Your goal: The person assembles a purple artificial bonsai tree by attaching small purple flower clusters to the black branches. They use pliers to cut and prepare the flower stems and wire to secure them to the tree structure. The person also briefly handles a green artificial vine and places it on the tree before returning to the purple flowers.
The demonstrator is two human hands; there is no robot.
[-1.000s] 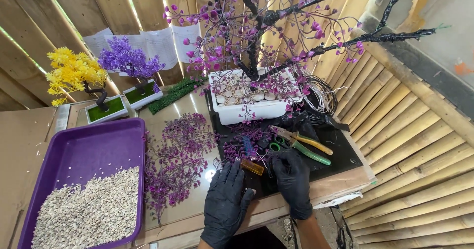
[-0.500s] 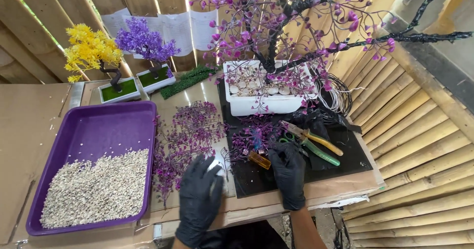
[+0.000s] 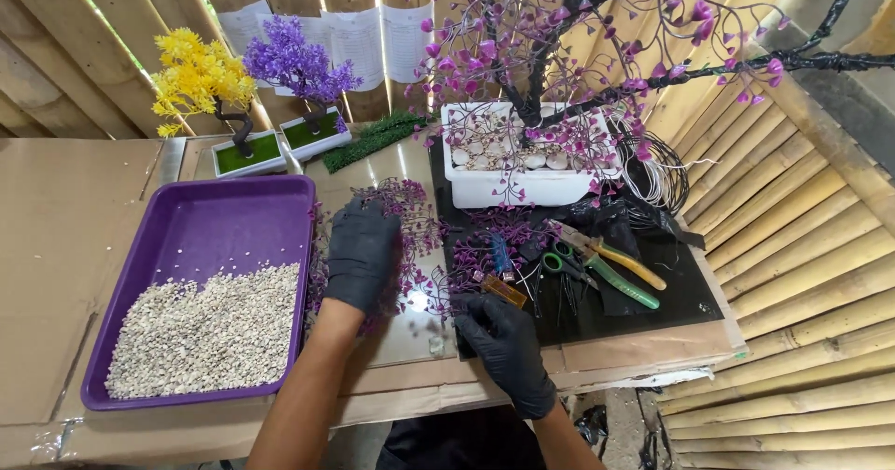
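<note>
Left hand [image 3: 362, 254] lies flat, fingers spread, on purple sprigs [image 3: 410, 218], picking one; right hand [image 3: 503, 339], fingers curled, touches the lighter [image 3: 503, 290].

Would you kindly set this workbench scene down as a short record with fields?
left hand: left hand, black-gloved, palm down on the purple sprigs
right hand: right hand, black-gloved, at the near edge of the black mat, next to a small amber piece
tray: purple tray, pale gravel in its near half
tools: pliers with yellow and green handles on the mat
planter: white planter holding a dark-branched tree with purple blossoms
background: yellow mini tree and purple mini tree in white pots
</note>
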